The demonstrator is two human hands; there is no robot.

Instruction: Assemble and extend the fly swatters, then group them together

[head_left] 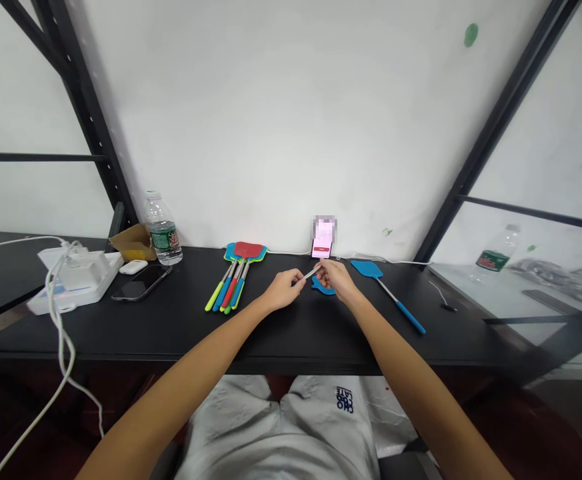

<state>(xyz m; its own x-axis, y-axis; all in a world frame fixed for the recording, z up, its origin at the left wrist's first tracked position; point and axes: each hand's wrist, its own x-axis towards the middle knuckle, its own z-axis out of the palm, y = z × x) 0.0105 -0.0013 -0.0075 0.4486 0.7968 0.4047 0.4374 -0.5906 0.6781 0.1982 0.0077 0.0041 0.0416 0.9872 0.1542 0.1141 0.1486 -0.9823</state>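
Note:
A short silver rod (312,272) spans the gap between my two hands over the middle of the black desk. My left hand (285,289) pinches its lower left end. At the upper right end, the fingers of my right hand (335,277) are closed round it. Partly hidden beneath my right hand is a flat blue piece (325,288), much like a fly swatter head; whether it joins the rod, I cannot tell. To the right lies a blue fly swatter (369,269) with a silver shaft and blue handle. Several coloured fly swatters (231,287) lie bunched to the left.
Behind my hands a lit phone (322,247) leans against the wall. At the left are a water bottle (163,230), a cardboard box (135,243), a dark phone (142,283), a white earphone case (133,267) and a white power strip (78,288) with cables. A small black plug (449,307) lies far right.

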